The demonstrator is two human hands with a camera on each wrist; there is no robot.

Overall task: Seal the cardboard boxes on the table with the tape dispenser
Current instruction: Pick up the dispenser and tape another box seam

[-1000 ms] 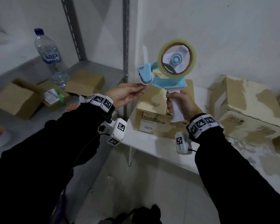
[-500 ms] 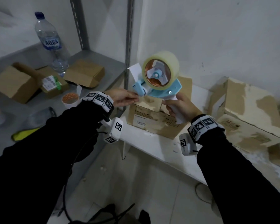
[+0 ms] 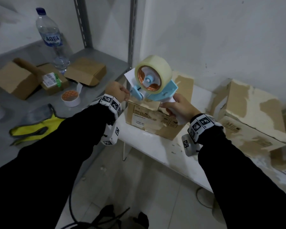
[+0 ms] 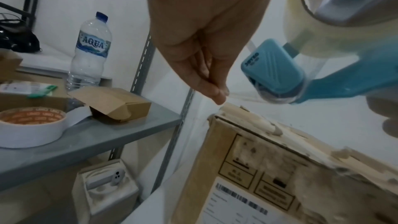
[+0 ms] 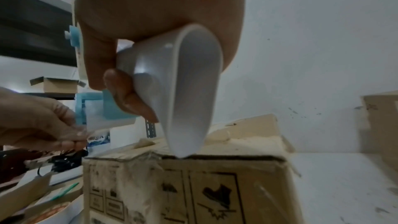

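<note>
My right hand (image 3: 177, 104) grips the white handle (image 5: 187, 83) of a light blue tape dispenser (image 3: 155, 90), which carries a clear tape roll (image 3: 153, 76). It hovers just above a worn cardboard box (image 3: 155, 123) at the left end of the white table (image 3: 155, 149). My left hand (image 3: 118, 93) pinches the loose end of the clear tape (image 4: 239, 94) at the dispenser's roller (image 4: 273, 72), over the box's left top edge (image 4: 243, 117). A second, larger worn box (image 3: 251, 116) sits to the right on the table.
A grey metal shelf (image 3: 96, 95) on the left holds a water bottle (image 3: 52, 38), small brown boxes (image 3: 85, 72), a white tape roll (image 3: 71, 98) and a yellow glove (image 3: 36, 129). An upright shelf post (image 3: 132, 38) stands beside the box. A white wall is close behind.
The dispenser has come down and tilted toward the box, its roll now angled to the camera. My left hand followed it down, pinching the tape end at the roller.
</note>
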